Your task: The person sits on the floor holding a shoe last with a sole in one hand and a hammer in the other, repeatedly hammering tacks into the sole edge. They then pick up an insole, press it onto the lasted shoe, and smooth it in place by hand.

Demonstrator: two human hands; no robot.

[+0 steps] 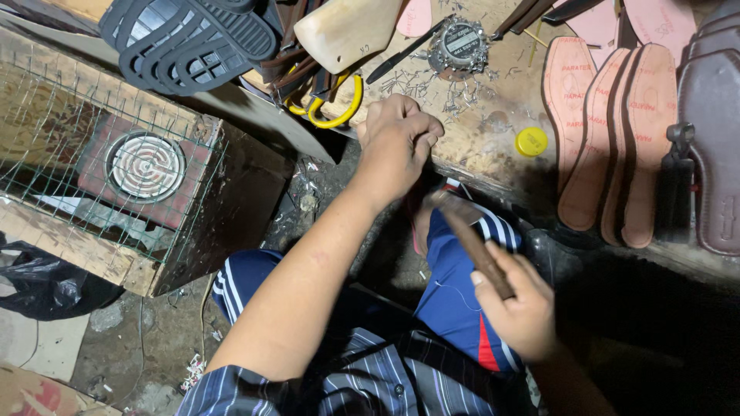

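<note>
My left hand (397, 142) is closed at the front edge of a wooden workbench (493, 146), fingertips pinched together as if on something tiny that I cannot make out. My right hand (520, 304) grips the wooden handle of a hammer (470, 235), whose head points up toward the left hand, just below it. Loose small nails (451, 88) lie scattered on the bench just beyond the left hand. My lap in blue striped trousers (455, 300) is under both hands.
Several pink insoles (609, 139) and a dark brown sole (713, 154) lie at right. A yellow cap (531, 141), yellow-handled scissors (335, 108), a round tin (460, 42), black outsoles (185, 42) and a wire-covered box with a coil heater (145, 166) are around.
</note>
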